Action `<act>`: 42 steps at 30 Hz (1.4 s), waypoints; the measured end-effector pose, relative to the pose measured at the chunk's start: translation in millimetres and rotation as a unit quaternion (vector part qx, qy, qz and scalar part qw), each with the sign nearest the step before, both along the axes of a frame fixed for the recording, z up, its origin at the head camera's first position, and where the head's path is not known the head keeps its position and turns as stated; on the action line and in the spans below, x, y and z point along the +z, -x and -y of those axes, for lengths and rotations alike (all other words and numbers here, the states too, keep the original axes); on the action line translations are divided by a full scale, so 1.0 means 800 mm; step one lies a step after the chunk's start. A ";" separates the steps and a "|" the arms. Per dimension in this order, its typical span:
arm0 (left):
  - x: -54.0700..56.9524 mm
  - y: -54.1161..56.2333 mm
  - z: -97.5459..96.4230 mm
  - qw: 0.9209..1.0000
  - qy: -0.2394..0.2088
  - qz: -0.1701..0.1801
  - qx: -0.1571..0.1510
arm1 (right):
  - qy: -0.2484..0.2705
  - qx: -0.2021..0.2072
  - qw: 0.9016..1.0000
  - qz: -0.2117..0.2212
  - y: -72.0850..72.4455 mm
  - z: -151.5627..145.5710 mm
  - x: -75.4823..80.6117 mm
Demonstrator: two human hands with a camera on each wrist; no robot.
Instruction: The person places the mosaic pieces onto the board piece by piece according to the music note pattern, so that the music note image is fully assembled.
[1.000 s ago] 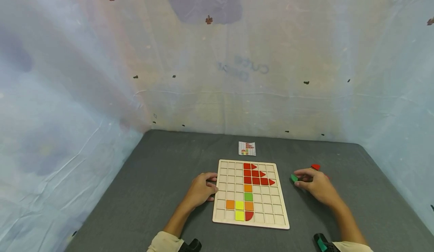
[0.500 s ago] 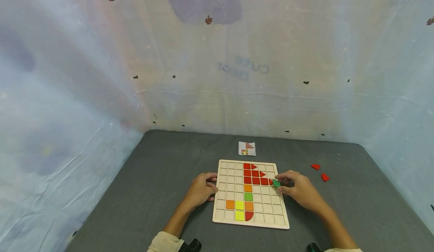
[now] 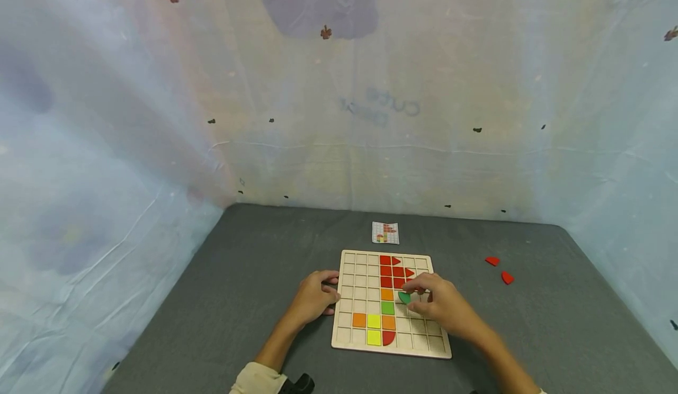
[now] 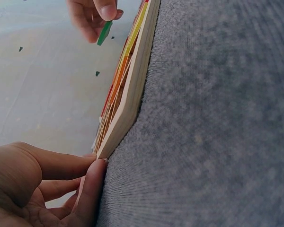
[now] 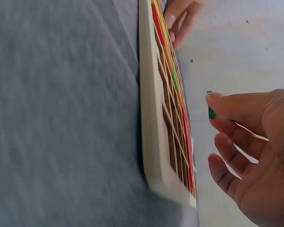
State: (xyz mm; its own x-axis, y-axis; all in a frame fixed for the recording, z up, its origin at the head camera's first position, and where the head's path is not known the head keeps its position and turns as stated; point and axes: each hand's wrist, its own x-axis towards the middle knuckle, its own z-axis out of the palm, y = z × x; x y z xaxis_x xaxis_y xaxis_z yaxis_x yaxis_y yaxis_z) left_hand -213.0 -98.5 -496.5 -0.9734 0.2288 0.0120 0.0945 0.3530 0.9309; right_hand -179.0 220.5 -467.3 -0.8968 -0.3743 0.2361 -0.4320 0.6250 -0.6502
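A wooden grid board lies flat on the table, with red, orange, yellow and green tiles in some of its cells. Thumb and forefinger of my left hand grip its left edge, seen closely in the left wrist view, where the board's side shows. Over the board's middle, my right hand pinches a green tile with a rounded side. The right wrist view shows this green tile between thumb and forefinger, raised off the board. The right hand covers some cells and part of the red tiles.
Two loose red tiles lie on the grey table to the right of the board. Behind the board sits a small printed pattern card. A pale sheet hangs around the table's back and sides.
My right hand has carried the green tile leftward from beside the loose red tiles to over the board's middle. The left hand has stayed at the board's left edge.
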 end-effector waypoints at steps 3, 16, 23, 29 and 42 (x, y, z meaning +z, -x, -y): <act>0.000 0.000 0.000 1.000 -0.001 -0.002 0.000 | -0.002 0.014 1.000 0.002 -0.002 0.011 -0.001; 0.000 0.000 -0.001 1.000 0.002 -0.005 0.000 | 0.025 0.050 0.997 0.061 -0.014 0.052 -0.002; -0.001 0.001 -0.001 1.000 0.001 -0.004 0.000 | 0.012 0.080 0.996 0.047 -0.018 0.069 -0.002; 0.000 0.001 -0.001 1.000 0.003 -0.003 0.000 | 0.007 0.096 0.993 0.066 -0.023 0.080 -0.001; -0.001 0.002 0.001 1.000 -0.002 0.003 -0.008 | 0.006 0.130 0.989 0.075 -0.023 0.096 0.001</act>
